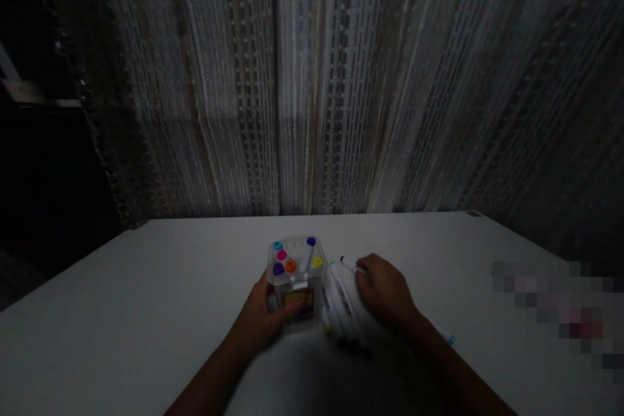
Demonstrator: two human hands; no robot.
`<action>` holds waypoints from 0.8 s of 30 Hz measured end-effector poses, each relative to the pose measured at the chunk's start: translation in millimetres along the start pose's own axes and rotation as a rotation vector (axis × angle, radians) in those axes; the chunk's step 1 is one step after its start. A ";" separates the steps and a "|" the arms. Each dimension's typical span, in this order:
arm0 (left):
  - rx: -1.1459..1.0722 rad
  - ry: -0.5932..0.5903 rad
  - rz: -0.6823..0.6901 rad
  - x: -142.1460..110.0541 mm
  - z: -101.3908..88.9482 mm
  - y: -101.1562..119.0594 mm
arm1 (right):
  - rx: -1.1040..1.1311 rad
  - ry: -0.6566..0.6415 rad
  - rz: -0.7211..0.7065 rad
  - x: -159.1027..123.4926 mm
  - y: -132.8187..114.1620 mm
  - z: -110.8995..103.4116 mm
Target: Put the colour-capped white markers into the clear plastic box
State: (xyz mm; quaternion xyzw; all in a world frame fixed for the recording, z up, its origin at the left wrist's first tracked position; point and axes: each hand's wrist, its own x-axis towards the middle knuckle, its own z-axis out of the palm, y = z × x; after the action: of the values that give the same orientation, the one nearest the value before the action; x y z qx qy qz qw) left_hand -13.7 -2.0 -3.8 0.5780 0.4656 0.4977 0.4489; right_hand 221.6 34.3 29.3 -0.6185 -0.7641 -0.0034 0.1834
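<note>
A clear plastic marker box (pixel 296 283) stands on the table, with my left hand (pixel 266 315) wrapped round its left side and the thumb across its front label. Several markers are upright inside, showing coloured ends; a marker with a dark blue end (pixel 308 253) leans above the others. To the right, my right hand (pixel 385 286) is closed on a white marker (pixel 348 264), whose dark tip points left. Between the box and that hand lie several loose white markers (pixel 344 299), side by side. Part of another marker with a light blue end (pixel 449 338) shows beyond my right forearm.
The white table (pixel 146 286) reaches back to a striped, patterned curtain (pixel 302 91). A pixelated patch (pixel 560 305) hides whatever is at the right edge. Dark furniture (pixel 39 45) stands at the far left. The light is dim.
</note>
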 end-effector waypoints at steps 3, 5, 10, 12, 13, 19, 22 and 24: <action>0.023 0.029 -0.046 0.3 -2.1 -0.4 | -0.076 -0.098 0.021 1.7 4.2 -2.8; 0.040 0.048 -0.069 0.1 -2.3 0.2 | -0.118 -0.165 0.039 2.8 6.4 -3.4; 0.076 0.051 -0.078 -1.2 -0.1 6.1 | -0.123 -0.237 0.027 2.7 5.9 0.6; 0.059 0.043 -0.093 -1.4 0.9 8.2 | -0.099 -0.248 0.024 2.6 4.8 3.2; 0.051 0.050 -0.102 -1.4 1.3 8.6 | -0.081 -0.243 0.024 2.7 4.5 4.2; 0.049 0.027 -0.092 -1.9 1.2 6.6 | -0.037 -0.146 0.099 4.2 7.9 -2.0; 0.065 0.014 -0.046 -2.4 -0.1 6.4 | -0.097 -0.147 0.132 4.3 14.5 -10.5; 0.078 0.022 -0.032 -2.6 -0.4 7.2 | -0.144 -0.167 0.155 4.2 19.7 -15.5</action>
State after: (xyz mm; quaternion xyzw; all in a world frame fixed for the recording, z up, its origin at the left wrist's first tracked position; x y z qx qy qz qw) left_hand -13.6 -5.8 2.9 0.5820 0.4988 0.4784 0.4286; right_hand 243.8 39.3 40.5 -0.6854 -0.7243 0.0073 0.0740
